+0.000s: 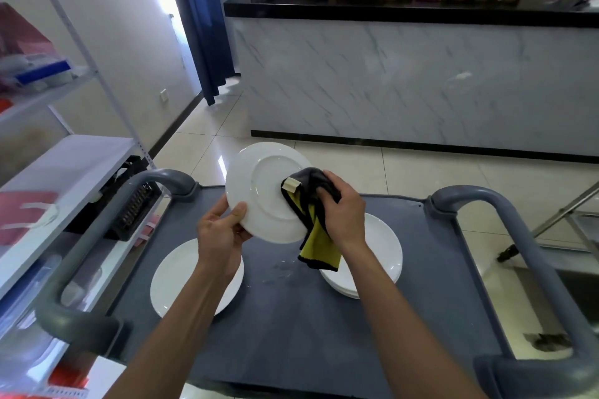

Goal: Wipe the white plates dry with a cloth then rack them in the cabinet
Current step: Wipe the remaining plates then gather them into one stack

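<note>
My left hand (220, 230) grips the lower left rim of a white plate (259, 185), tilted up over the cart with its underside toward me. My right hand (343, 207) holds a grey and yellow cloth (311, 220) bunched against the plate's right side, with a yellow flap hanging below. On the cart's left lies a single white plate (175, 278). On its right a stack of white plates (382, 246) is partly hidden by my right forearm.
The grey cart top (291, 327) has raised grey handles at left (84, 256) and right (505, 223). A white metal shelf unit (64, 155) stands close on the left. A marble-fronted counter (421, 81) lies ahead across tiled floor. Water drops mark the cart's middle.
</note>
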Demonstrator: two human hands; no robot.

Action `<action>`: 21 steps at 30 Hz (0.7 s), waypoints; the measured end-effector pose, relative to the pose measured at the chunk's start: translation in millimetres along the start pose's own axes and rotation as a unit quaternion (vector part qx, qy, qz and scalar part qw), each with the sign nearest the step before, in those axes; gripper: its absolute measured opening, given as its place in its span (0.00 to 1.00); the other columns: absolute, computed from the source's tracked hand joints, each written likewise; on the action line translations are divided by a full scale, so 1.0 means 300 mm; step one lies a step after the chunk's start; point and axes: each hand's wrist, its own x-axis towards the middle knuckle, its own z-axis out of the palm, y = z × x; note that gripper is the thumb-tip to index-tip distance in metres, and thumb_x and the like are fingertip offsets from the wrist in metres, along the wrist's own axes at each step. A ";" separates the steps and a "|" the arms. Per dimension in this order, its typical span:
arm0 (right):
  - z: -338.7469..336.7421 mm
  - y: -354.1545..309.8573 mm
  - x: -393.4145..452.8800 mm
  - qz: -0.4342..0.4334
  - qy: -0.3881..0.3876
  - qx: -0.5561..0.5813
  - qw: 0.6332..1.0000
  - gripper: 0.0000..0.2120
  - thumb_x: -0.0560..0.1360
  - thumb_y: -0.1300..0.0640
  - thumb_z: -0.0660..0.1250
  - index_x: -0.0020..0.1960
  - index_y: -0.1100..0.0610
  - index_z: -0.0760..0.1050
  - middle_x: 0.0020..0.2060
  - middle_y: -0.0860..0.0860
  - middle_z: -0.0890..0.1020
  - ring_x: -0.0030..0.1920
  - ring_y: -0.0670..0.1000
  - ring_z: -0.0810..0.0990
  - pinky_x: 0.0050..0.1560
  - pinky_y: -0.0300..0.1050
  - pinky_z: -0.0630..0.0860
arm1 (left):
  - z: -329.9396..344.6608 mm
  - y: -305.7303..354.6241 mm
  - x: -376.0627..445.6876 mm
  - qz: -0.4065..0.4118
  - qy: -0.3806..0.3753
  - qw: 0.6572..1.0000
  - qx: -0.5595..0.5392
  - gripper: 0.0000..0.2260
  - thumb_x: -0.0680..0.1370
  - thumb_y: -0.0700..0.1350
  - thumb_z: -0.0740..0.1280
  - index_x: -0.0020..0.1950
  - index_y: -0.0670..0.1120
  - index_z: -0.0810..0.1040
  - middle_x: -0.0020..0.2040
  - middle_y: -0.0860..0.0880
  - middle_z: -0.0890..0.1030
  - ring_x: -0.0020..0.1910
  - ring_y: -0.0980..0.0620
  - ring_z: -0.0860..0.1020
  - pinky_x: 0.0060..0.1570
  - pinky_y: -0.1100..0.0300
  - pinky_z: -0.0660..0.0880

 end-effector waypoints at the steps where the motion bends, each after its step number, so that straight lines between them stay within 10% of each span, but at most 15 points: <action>1: -0.015 0.005 0.000 0.000 0.004 -0.004 1.000 0.17 0.79 0.61 0.68 0.68 0.54 0.78 0.61 0.47 0.82 0.60 0.43 0.78 0.62 0.27 0.70 | 0.003 -0.005 -0.003 -0.003 -0.007 1.000 0.005 0.16 0.79 0.35 0.64 0.66 0.45 0.79 0.54 0.46 0.85 0.47 0.49 0.83 0.42 0.53 0.82; 10: -0.159 0.044 0.022 -0.001 0.065 -0.059 0.996 0.15 0.79 0.65 0.66 0.62 0.55 0.82 0.45 0.30 0.78 0.46 0.32 0.77 0.52 0.24 0.69 | 0.072 -0.045 -0.018 -0.034 -0.072 0.994 0.070 0.16 0.79 0.33 0.66 0.66 0.43 0.79 0.51 0.45 0.85 0.43 0.46 0.82 0.38 0.52 0.82; 21: -0.276 0.053 -0.015 0.011 0.129 -0.052 0.990 0.18 0.80 0.63 0.67 0.69 0.56 0.77 0.58 0.43 0.80 0.58 0.40 0.76 0.57 0.21 0.66 | 0.175 -0.114 -0.014 0.068 -0.125 0.965 0.219 0.14 0.79 0.33 0.67 0.60 0.48 0.82 0.45 0.47 0.87 0.43 0.50 0.84 0.44 0.50 0.83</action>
